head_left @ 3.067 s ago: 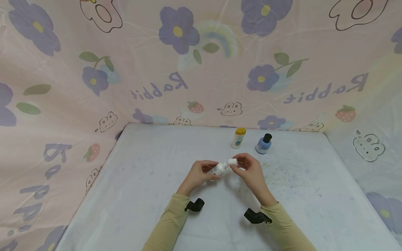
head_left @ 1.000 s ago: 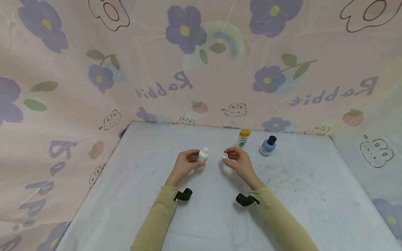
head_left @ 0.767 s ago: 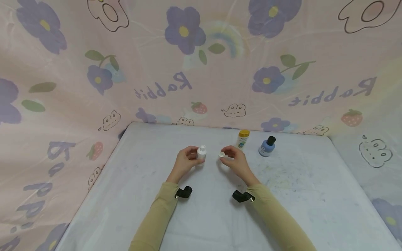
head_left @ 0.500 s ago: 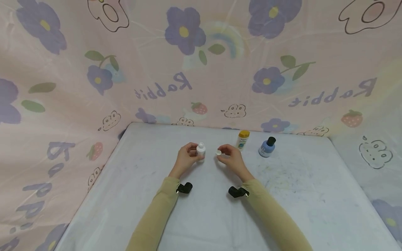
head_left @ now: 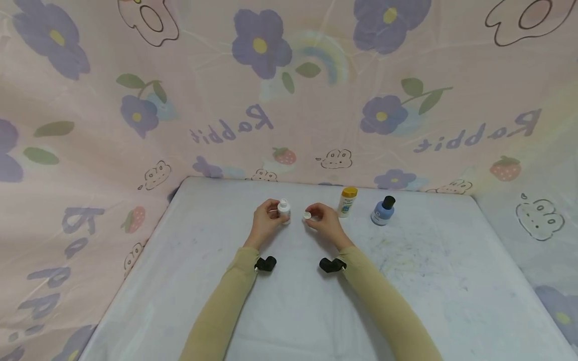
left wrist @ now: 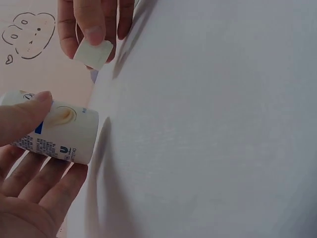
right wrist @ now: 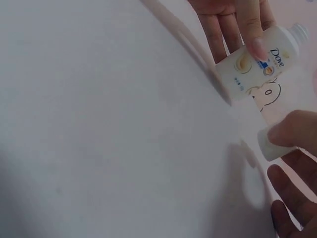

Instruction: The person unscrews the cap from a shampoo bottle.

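Observation:
My left hand point(head_left: 265, 220) grips a small white Dove bottle point(right wrist: 260, 62) round its body, thumb in front and fingers behind. The bottle is upright and uncapped, its threaded neck point(right wrist: 299, 33) showing. To the right, my right hand point(head_left: 326, 221) pinches a white screw cap point(head_left: 307, 215) between thumb and fingers, with its hollow side tipped toward the head camera. A short gap separates cap and bottle. Both are close over the white table in the head view; in the left wrist view the cap point(left wrist: 94, 53) appears beyond the bottle point(left wrist: 69, 131).
A white bottle with a yellow cap point(head_left: 346, 202) stands just behind the right hand. Right of it is a blue bottle with a black cap point(head_left: 383, 211). A white cloth covers the table point(head_left: 289, 311), and a printed curtain point(head_left: 316, 100) rises behind it.
The cap has come off the bottle neck, and the bottle has gone from tilted to upright. Lately both hands have moved farther from the body, the right one also leftward toward the bottle.

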